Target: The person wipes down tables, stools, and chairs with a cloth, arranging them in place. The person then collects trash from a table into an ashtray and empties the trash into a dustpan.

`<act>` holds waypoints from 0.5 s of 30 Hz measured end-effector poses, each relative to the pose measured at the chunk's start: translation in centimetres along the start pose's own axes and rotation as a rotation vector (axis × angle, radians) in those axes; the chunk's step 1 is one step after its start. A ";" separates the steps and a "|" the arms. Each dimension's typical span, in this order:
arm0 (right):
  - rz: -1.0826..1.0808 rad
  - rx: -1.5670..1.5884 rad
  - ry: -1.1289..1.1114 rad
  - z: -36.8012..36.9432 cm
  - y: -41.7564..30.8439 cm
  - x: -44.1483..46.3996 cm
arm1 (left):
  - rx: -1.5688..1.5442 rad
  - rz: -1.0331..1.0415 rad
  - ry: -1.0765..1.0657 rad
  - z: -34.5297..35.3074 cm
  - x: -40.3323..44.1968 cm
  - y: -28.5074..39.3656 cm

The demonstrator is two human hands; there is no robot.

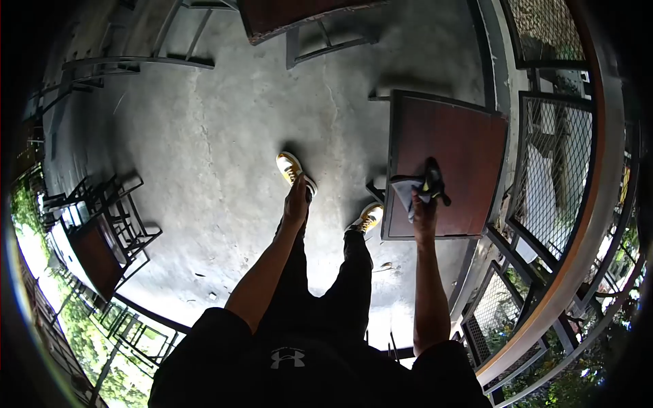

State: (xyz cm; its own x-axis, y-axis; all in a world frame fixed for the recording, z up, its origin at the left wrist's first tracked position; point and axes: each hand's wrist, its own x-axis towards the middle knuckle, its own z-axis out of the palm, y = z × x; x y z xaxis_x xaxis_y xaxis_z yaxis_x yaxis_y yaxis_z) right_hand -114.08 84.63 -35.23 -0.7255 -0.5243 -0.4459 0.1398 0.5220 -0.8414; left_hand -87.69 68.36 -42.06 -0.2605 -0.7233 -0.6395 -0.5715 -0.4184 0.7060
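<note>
My right hand (424, 208) is raised over a dark red-brown table (462, 146) and closed around a grey cloth (406, 187). In the same grip is a black-and-yellow object (432, 181), shaped somewhat like a spray bottle's trigger head; its exact kind is unclear. My left hand (295, 205) hangs low in front of my left leg, above a white-and-yellow shoe (289, 167). Its fingers point down, seen edge-on, and nothing shows in them.
Beyond the table on the right runs a railing with mesh panels (554, 170). Another dark table (292, 17) stands ahead. At left are a table (98, 255) and metal-framed chairs (132, 217). Underfoot is a grey concrete floor (252, 102).
</note>
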 end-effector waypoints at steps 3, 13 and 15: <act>-0.167 -0.068 0.023 6.7 -2.0 -0.3 | -0.077 -0.150 -0.037 -5.3 1.8 1.1; -0.198 -0.392 -0.059 21.0 -11.3 4.4 | -0.182 -0.201 0.091 -20.4 7.2 -0.8; -0.231 -0.383 -0.031 23.2 -13.6 5.5 | -0.214 -0.226 0.150 -22.5 7.8 -1.1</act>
State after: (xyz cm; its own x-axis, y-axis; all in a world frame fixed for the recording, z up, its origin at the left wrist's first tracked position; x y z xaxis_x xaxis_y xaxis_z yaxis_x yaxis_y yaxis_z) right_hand -104.33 59.03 -33.28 -0.6870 -0.6731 -0.2737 -0.2868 0.5973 -0.7490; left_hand -71.57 50.80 -40.99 -0.0199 -0.6653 -0.7463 -0.4217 -0.6712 0.6096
